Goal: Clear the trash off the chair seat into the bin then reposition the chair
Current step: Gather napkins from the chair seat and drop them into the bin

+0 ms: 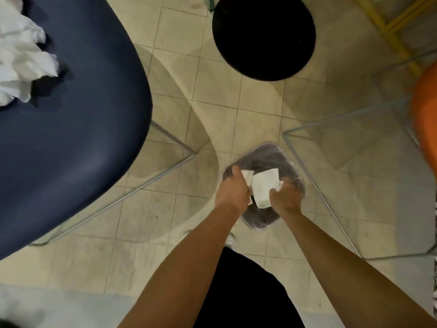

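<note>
A dark blue chair seat (75, 129) fills the left side, with crumpled white paper (21, 60) lying on it at the upper left. Below me on the tiled floor stands a small bin (264, 157) lined with a dark bag. Both my hands are over its opening. My left hand (233, 191) grips a small white piece of paper (247, 176). My right hand (287, 197) grips a larger white sheet (263, 188) between the two hands. The bin's near rim is hidden behind my hands.
A round black stool top (263, 36) stands ahead. An orange chair (424, 119) with thin metal legs (314, 176) is at the right. The blue chair's metal leg frame (132, 192) runs across the floor left of the bin. A yellow frame (390, 34) is at top right.
</note>
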A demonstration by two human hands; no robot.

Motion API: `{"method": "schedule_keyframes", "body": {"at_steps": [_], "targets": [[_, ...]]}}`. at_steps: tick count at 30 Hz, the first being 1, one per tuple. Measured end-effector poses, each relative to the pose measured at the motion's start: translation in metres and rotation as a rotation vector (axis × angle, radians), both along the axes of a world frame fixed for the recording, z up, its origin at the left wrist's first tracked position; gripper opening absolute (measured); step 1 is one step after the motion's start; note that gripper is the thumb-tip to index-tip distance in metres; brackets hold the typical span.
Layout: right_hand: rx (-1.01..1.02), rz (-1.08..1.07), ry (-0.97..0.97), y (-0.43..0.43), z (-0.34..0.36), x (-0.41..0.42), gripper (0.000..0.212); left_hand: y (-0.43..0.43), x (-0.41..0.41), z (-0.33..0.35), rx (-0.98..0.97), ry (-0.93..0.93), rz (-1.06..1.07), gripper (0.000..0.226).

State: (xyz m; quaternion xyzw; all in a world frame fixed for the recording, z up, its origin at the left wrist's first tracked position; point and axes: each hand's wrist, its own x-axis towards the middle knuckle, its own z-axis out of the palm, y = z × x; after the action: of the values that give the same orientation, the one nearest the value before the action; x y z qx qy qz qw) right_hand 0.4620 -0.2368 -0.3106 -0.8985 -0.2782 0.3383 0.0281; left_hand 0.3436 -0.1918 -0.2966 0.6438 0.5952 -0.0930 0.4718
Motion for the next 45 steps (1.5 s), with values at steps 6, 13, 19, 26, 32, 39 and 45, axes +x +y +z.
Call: {"method": "schedule_keyframes", "body": {"at_steps": [6, 13, 19, 26, 32, 39, 45], "targets": [[0.023, -0.056, 0.032, 0.001, -0.07, 0.008, 0.035, 0.012, 0.031, -0.054, 0.032, 0.038, -0.221, 0.043], [0.059, -0.048, 0.119, 0.002, -0.128, 0.014, 0.032, 0.015, 0.046, -0.1, -0.033, 0.089, -0.321, 0.051], [0.077, -0.097, 0.161, 0.001, -0.131, 0.014, 0.042, 0.013, 0.045, -0.098, 0.026, 0.087, -0.361, 0.047], [0.065, 0.024, 0.136, 0.002, -0.077, 0.003, 0.05, 0.011, 0.018, -0.046, 0.158, 0.038, -0.332, 0.05], [0.045, 0.119, 0.145, 0.01, -0.002, -0.018, 0.043, 0.009, -0.017, 0.022, 0.256, 0.034, -0.233, 0.049], [0.125, 0.314, 0.133, 0.03, 0.092, -0.044, 0.039, 0.012, -0.062, 0.108, 0.315, 0.039, -0.156, 0.046], [0.215, 0.445, 0.155, 0.057, 0.152, -0.072, 0.042, 0.013, -0.108, 0.162, 0.387, 0.031, -0.008, 0.046]]}}
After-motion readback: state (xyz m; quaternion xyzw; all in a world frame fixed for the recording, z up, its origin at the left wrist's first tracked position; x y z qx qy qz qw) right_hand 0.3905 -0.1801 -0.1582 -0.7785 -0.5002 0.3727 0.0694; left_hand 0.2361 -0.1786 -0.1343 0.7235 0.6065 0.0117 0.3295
